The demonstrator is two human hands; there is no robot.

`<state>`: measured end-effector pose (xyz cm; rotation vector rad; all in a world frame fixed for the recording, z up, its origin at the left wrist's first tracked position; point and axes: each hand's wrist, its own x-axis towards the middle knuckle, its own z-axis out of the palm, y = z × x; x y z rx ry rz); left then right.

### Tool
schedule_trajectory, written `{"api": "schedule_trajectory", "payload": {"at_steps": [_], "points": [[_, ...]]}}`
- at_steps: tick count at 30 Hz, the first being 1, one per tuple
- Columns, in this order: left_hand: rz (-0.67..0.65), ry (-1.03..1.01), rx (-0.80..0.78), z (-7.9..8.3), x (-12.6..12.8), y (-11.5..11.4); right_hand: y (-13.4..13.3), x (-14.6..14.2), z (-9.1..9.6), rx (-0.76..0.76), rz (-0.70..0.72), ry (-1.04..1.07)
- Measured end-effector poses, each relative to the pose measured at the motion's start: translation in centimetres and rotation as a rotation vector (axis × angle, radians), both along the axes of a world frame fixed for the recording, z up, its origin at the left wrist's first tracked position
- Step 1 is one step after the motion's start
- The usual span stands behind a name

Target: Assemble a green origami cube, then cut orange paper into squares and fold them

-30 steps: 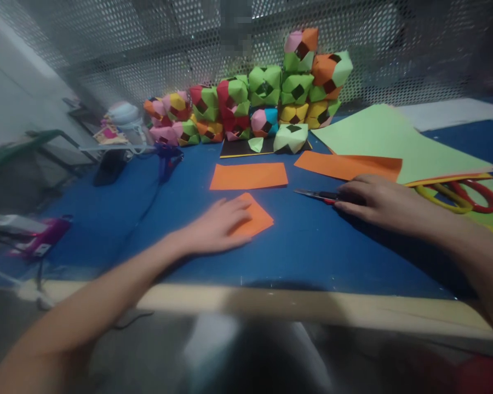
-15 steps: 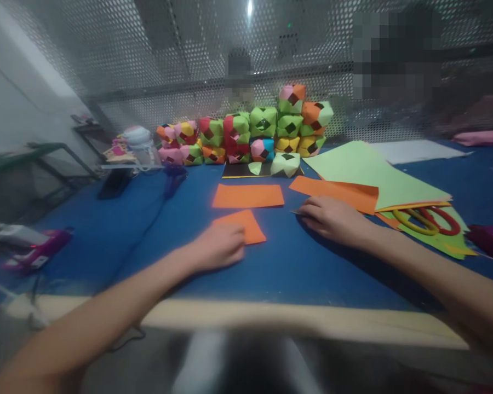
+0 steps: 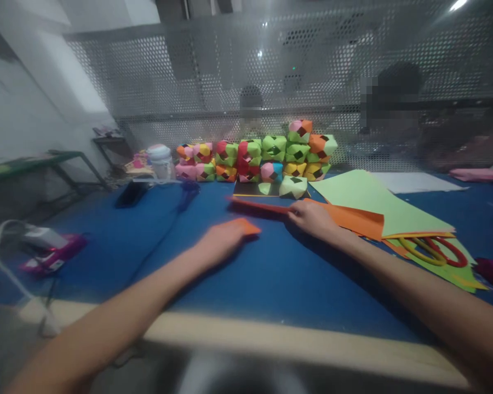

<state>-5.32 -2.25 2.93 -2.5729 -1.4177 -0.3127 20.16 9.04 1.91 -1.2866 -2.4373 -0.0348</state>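
My left hand [image 3: 224, 241] is low over the blue table, blurred, with its fingers closed on a small orange paper piece [image 3: 251, 227] that sticks out past the fingertips. My right hand [image 3: 312, 219] pinches the right end of an orange paper strip [image 3: 263, 206], which is tilted and seen nearly edge-on. Behind the right hand lies another orange paper strip [image 3: 355, 220], partly hidden by the hand and reaching to the light green sheets [image 3: 388, 202].
Folded paper cubes [image 3: 274, 148] stand stacked at the back, before a perforated metal screen. Scissors with yellow and red handles [image 3: 443, 253] lie on paper scraps at right. A power strip [image 3: 61, 254] with a white cable, a phone [image 3: 131, 194] and a white bottle [image 3: 160, 161] are at left.
My right hand has taken hold of the flat orange strip and tilted it up from the table. My left hand still has the small orange piece. The camera view has tipped upward.
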Motion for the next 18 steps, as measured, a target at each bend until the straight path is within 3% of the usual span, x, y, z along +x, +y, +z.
{"api": "schedule_trajectory", "payload": {"at_steps": [3,7,11,18], "points": [[0.184,-0.044,0.027,0.4,-1.6,2.0,-1.0,0.6,0.4,-0.024,0.022,0.11],[0.299,-0.063,0.019,0.5,-3.2,4.4,-2.8,1.2,0.3,-0.036,0.078,0.218],[0.382,-0.089,-0.031,-0.1,-4.1,5.8,-4.3,1.9,-0.7,0.068,0.275,0.32],[0.442,-0.086,-0.093,-0.9,-5.3,6.1,-5.2,3.0,-2.8,0.201,0.437,0.158]]}}
